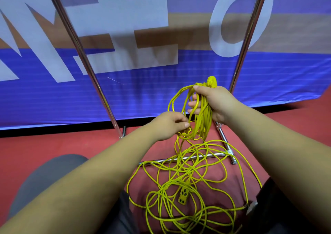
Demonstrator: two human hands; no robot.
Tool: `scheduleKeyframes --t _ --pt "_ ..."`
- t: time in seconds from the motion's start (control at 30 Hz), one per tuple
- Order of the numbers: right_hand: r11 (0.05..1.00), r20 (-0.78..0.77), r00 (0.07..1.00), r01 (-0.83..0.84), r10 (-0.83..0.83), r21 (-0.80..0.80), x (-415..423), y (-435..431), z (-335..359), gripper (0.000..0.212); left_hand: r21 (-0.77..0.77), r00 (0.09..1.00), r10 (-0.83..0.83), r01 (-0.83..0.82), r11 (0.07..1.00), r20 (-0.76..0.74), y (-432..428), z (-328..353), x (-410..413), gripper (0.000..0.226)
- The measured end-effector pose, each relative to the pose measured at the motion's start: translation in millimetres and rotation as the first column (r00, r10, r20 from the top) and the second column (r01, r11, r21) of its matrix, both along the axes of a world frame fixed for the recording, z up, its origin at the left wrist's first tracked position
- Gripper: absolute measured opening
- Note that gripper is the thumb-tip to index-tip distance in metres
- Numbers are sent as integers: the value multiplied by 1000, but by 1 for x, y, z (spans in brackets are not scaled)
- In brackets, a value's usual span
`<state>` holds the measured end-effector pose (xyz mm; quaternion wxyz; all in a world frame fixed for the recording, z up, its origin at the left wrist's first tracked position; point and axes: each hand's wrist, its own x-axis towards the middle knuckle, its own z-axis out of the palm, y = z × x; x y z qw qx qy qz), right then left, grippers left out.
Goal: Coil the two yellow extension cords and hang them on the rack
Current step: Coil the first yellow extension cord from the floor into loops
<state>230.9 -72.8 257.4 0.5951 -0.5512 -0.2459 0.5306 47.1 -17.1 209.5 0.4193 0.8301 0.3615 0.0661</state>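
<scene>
Two hands work the yellow cord in front of the rack (81, 54). R side: the right hand (214, 102) is clamped on the coiled bundle (201, 120), fingers wrapped round the top of the loops, thumb over them. The bundle's long axis runs approx. vertical; the loops hang down from the fist, and the plug (212, 81) sticks out above it, pointing up and away toward the banner (143, 94).

L side: the left hand (169, 124) pinches the bottom of the same loops, thumb and fingertips closed on a few strands, lower and nearer than the right.

From the bundle's foot a strand drops to the loose cord (222, 163), a wide tangle spread flat on the red floor (35, 149), lying over the rack's base bar and between the knees (44, 180). Can't tell where one cord ends and the other starts.

In the tangle sits the outlet block (183, 195), sockets facing up, long axis running away from the camera w/ its cord leaving at the far end.
</scene>
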Motion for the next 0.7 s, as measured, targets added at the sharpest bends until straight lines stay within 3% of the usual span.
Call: scheduleKeyframes --t 0.17,0.3,0.5,0.7 --pt "999 24 1000 7 -9 53 4 3 2 34 -210 963 132 -82 974 236 1 18 4 18" --pt "999 81 997 -9 5 53 7 2 4 38 -280 920 237 -149 948 311 0 33 10 21" --pt "998 34 999 -37 35 48 -4 -1 0 14 -258 931 237 -166 952 278 -11 36 22 23" --pt "998 70 996 51 -54 45 -2 -2 3 8 -354 959 254 -195 915 128 -11 41 22 32"
